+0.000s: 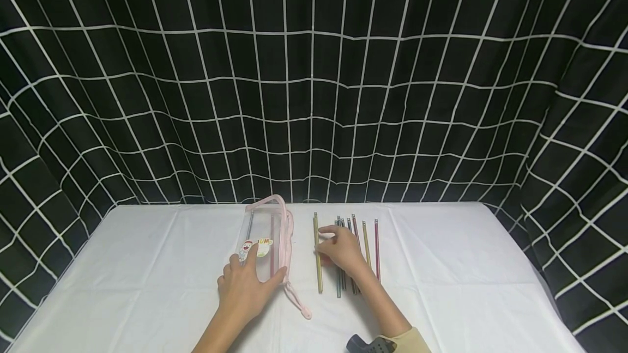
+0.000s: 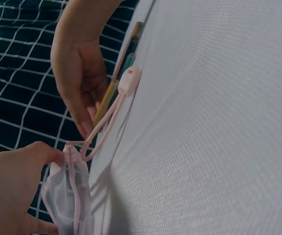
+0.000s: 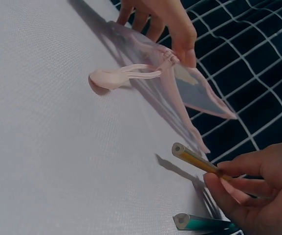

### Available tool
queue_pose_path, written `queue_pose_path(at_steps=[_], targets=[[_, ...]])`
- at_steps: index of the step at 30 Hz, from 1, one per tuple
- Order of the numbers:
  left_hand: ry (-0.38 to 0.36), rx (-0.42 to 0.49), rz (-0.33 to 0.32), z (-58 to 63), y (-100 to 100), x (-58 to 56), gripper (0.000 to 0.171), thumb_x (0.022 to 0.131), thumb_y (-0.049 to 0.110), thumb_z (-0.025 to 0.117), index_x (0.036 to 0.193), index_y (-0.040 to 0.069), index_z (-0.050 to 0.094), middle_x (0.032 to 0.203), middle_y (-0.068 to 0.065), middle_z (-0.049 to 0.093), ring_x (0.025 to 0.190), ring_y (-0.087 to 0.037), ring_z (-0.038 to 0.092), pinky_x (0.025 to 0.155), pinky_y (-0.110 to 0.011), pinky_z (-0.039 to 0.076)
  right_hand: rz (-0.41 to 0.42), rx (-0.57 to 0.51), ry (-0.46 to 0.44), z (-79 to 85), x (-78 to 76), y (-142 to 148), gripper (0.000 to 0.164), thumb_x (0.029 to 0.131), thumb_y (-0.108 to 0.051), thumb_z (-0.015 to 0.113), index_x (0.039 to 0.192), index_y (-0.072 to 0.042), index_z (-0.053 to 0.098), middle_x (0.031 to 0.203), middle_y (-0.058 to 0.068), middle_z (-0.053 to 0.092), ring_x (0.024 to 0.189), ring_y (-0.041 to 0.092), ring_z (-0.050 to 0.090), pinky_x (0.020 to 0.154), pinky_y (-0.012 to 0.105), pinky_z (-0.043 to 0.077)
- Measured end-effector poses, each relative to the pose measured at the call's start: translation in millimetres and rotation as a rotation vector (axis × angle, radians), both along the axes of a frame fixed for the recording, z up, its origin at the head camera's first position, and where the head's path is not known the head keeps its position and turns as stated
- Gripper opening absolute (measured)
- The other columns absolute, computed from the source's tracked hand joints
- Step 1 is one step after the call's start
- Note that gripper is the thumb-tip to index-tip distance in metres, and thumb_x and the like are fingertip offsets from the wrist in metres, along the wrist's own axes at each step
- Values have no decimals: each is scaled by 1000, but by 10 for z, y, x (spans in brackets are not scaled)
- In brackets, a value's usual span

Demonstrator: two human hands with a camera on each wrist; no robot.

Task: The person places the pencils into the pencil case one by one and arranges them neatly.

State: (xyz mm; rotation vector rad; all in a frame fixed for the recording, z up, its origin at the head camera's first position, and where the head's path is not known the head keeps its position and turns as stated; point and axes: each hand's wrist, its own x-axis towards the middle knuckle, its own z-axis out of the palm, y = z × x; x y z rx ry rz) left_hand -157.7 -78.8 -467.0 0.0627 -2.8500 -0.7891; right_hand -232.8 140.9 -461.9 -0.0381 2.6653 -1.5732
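Observation:
A clear mesh pencil case (image 1: pixel 282 233) with pink trim lies on the table, a cartoon sticker on its top and a couple of pencils showing inside. My left hand (image 1: pixel 245 287) holds its near end, the thumb at the zipper edge and fingers spread over the mesh. Just right of the case, a yellow pencil (image 1: pixel 318 274) is pinched between the thumb and fingers of my right hand (image 1: pixel 343 249). In the right wrist view that pencil (image 3: pixel 194 159) is raised off the cloth. Several pencils (image 1: pixel 338 287) lie partly hidden beneath my right hand and forearm.
A yellow pencil (image 1: pixel 366 241) and a red pencil (image 1: pixel 376 249) lie at the right of the group. The case's pink pull strap (image 1: pixel 299 305) trails toward me. White cloth (image 1: pixel 451 266) covers the table, with a black grid curtain (image 1: pixel 314 97) behind it.

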Motion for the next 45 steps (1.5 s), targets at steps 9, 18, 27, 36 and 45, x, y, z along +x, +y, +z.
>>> queue_pose_path(at_steps=[9, 18, 27, 36, 45], targets=[[-5, -3, -5, 7, -3, 4, 84, 89, 63, 70, 150, 6, 56, 114, -31, 57, 101, -47, 61, 84, -62, 48, -2, -51, -5, 7, -10, 0, 46, 90, 1, 75, 134, 6, 65, 77, 8, 75, 58, 13, 69, 59, 30, 60], [-4, -8, -7, 16, -9, 11, 85, 89, 62, 71, 150, 6, 55, 114, -30, 57, 101, -47, 61, 84, -62, 48, -4, -85, -7, 56, -2, -20, 47, 90, 3, 75, 135, 8, 63, 81, 12, 75, 61, 14, 71, 62, 32, 62], [-1, -7, -10, 2, -19, 3, 85, 89, 61, 72, 150, 5, 55, 116, -31, 57, 103, -49, 61, 85, -64, 48, 1, -138, -6, 71, -9, -28, 48, 90, 5, 71, 137, 10, 61, 82, 17, 75, 64, 17, 72, 64, 33, 63], [-12, -5, -8, -6, -3, -16, 85, 89, 61, 72, 151, 6, 55, 116, -30, 57, 102, -47, 61, 85, -63, 47, -16, -161, -15, 101, -7, -29, 48, 89, 6, 73, 136, 11, 61, 84, 17, 75, 67, 19, 74, 65, 34, 63], [-12, -11, -2, 18, -9, -12, 85, 89, 62, 72, 150, 6, 55, 116, -31, 57, 103, -48, 61, 86, -63, 48, -12, -173, -27, 104, -31, -75, 47, 89, 6, 74, 135, 8, 63, 84, 16, 75, 67, 19, 74, 65, 34, 64]])
